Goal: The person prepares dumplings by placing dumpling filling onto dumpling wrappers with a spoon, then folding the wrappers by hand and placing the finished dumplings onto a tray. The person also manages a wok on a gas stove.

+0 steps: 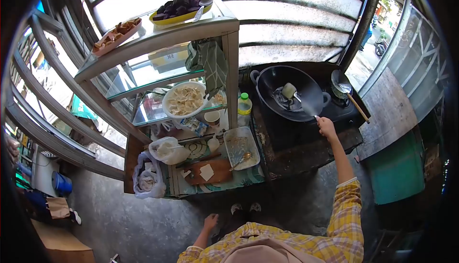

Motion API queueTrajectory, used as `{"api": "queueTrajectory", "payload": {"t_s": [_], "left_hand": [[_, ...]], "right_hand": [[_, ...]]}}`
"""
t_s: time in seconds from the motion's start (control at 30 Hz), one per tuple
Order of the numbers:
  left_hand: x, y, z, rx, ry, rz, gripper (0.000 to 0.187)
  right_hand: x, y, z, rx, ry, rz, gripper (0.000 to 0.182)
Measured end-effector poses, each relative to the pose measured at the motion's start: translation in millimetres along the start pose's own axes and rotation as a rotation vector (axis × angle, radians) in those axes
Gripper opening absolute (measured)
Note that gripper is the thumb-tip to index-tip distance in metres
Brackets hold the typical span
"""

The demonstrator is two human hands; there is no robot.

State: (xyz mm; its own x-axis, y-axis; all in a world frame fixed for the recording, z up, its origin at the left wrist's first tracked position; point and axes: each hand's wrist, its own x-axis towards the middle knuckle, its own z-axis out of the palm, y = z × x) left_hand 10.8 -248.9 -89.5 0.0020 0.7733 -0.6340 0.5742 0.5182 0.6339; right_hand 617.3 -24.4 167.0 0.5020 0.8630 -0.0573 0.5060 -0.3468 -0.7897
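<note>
In the head view, taking the centre as the dial's hub, the right hand [326, 128] is at three o'clock, its fingers closed round the handle of a utensil [297, 97]. The utensil reaches into a dark wok [303, 82] at two o'clock — a pale, squarish piece [289, 91] shows at its far end, though whether this is its blade or food I cannot tell. The left hand [210, 221] hangs just past six o'clock, away from the counter, fingers seemingly curled; whether they hold anything I cannot tell.

A skimmer [340, 79] lies beyond the wok, between two and three. A green-capped bottle [244, 105] stands near the hub at one o'clock, a plastic tray [256, 155] with a spoon [246, 156] at five — and a wooden board [221, 171] at seven, bearing white squares [206, 172].
</note>
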Motion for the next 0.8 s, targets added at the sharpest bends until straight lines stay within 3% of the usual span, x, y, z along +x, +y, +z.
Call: {"api": "queueTrajectory", "payload": {"t_s": [0.07,0.1,0.23,0.37,0.5,0.8], "left_hand": [[2.7,18.7,-3.0,-0.036,-0.063,0.038,0.037],[12.1,18.4,-0.2,-0.019,-0.081,0.076,0.037],[15.0,6.1,-4.2,-0.004,-0.103,0.129,0.037],[9.6,-12.2,-20.8,0.197,-0.127,0.048,0.041],[17.4,-48.5,-29.1,0.415,-0.146,0.046,0.049],[38.6,13.6,21.2,0.438,-0.13,0.01,0.049]], "right_hand": [[0.7,8.5,4.1,-0.433,0.308,-0.409,0.038],[-18.5,-17.0,3.5,-0.615,0.352,-0.321,0.034],[-47.6,-47.0,4.0,-0.96,0.415,-0.313,0.028],[-41.4,-20.0,4.2,-0.909,0.474,-0.427,0.026],[-35.4,-2.4,-3.6,-0.904,0.448,-0.411,0.026],[-17.0,43.4,-35.8,-0.77,0.392,-0.436,0.024]]}}
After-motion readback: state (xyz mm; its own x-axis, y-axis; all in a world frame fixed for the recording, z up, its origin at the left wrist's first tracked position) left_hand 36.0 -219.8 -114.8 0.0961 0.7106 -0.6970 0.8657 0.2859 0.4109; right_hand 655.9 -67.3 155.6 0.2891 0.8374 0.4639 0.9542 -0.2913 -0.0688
